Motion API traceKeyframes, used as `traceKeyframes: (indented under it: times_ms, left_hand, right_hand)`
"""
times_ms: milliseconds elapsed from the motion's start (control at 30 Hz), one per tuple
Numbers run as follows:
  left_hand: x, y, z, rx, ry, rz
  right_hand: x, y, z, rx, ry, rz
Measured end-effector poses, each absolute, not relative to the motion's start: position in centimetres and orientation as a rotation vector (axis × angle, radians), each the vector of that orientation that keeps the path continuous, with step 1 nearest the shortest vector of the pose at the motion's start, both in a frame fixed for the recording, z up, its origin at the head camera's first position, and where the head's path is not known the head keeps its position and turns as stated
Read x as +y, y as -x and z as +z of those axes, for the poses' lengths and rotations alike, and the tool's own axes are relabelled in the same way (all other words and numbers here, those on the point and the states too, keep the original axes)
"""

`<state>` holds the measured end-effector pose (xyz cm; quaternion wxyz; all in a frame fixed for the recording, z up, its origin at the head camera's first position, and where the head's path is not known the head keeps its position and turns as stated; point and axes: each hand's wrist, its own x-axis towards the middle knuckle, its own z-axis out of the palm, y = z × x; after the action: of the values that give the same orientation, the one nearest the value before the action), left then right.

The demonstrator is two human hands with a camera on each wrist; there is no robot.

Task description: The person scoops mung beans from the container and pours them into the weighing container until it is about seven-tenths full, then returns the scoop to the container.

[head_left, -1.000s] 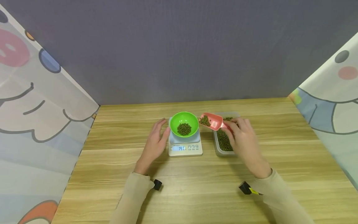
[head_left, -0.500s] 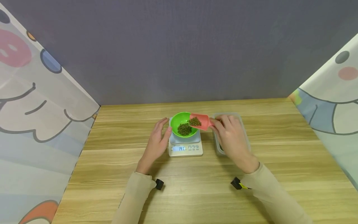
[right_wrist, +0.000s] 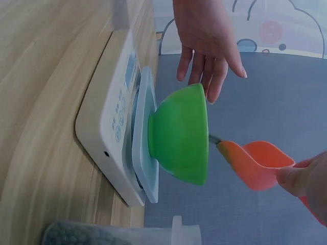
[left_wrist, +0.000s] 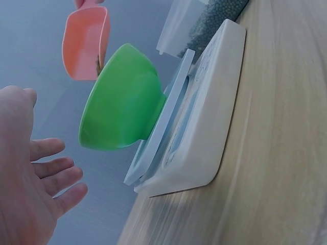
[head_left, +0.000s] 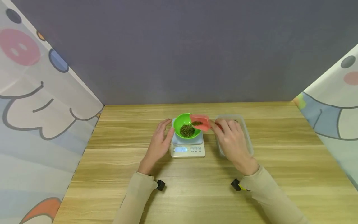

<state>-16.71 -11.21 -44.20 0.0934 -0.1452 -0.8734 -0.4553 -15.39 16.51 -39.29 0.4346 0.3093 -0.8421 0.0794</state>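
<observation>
My right hand (head_left: 231,141) pinches the handle of a pink-red scoop (head_left: 205,126), whose tip overlaps the right side of a green bowl (head_left: 181,120). Small green beans, like mung beans, lie near the scoop's tip. The right wrist view shows beans at the lip of the scoop (right_wrist: 253,171), just over the bowl's rim. A heap of the same beans (head_left: 187,131) lies in the bowl, which stands on a white digital kitchen scale (head_left: 176,154) reading about 14.1. My left hand (head_left: 159,143) is beside the bowl's left side, fingers relaxed, holding nothing.
A clear plastic container (head_left: 248,141) stands right of the scale, partly under my right hand. Green beans (left_wrist: 219,23) show through its wall in the left wrist view. A grey wall (head_left: 190,53) rises behind the wooden table (head_left: 184,193).
My right hand has carried the scoop left from above the container to the bowl's right edge and tilted it. The scoop's beans have thinned. My left hand stays beside the bowl.
</observation>
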Motion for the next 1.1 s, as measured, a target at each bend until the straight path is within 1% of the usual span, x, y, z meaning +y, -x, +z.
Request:
traceKeyframes:
  times_ms: [133,333,600,1100]
  left_hand:
    - [-11.0,16.7,-44.3,-2.580,0.445,-1.353]
    - [-10.9,16.8,-44.4,-2.576,0.453,-1.355]
    - [-11.3,16.7,-44.3,-2.604,0.435,-1.337]
    - [-12.7,16.4,-44.8,-2.630,0.384,-1.346]
  right_hand:
    - [16.8,15.2,-39.4,-2.049,-0.789,0.145]
    - [17.4,15.0,-39.8,-2.002,-0.793,0.231]
    - [19.3,14.9,-40.7,-1.940,-0.697,0.431]
    - [24.0,13.4,-42.7,-2.095,-0.556,0.541]
